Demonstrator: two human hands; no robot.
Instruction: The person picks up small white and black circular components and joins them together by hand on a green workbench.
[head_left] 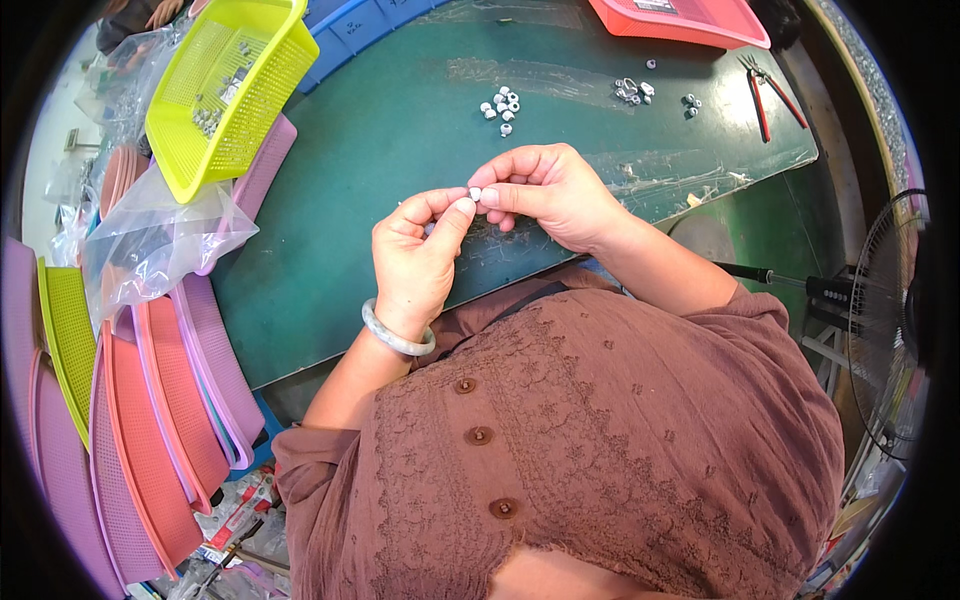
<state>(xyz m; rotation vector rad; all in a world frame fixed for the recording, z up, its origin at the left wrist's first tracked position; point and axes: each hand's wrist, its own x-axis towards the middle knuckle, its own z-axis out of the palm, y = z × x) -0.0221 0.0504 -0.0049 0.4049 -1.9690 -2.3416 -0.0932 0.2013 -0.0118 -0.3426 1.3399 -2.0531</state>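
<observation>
Above the near edge of the green table, my left hand (418, 240) and my right hand (545, 190) meet fingertip to fingertip. Both are closed in a pinch around one small white piece (475, 194), whose exact kind is too small to make out. A greenish bangle circles my left wrist. Beyond my hands lies a loose cluster of small white-and-grey pieces (501, 104). Farther right are a second small group of grey and white pieces (630, 91) and several darker grey ones (691, 105). Red-handled cutting pliers (765, 98) rest open near the table's right end.
A yellow-green basket (180, 150) holding small grey pieces stands at the left, with a clear plastic bag (150, 245) beside it. Stacked pink and purple baskets (150, 440) fill the lower left. A blue crate (350, 35) and a pink tray (690, 22) sit at the back; a fan (885, 320) is right.
</observation>
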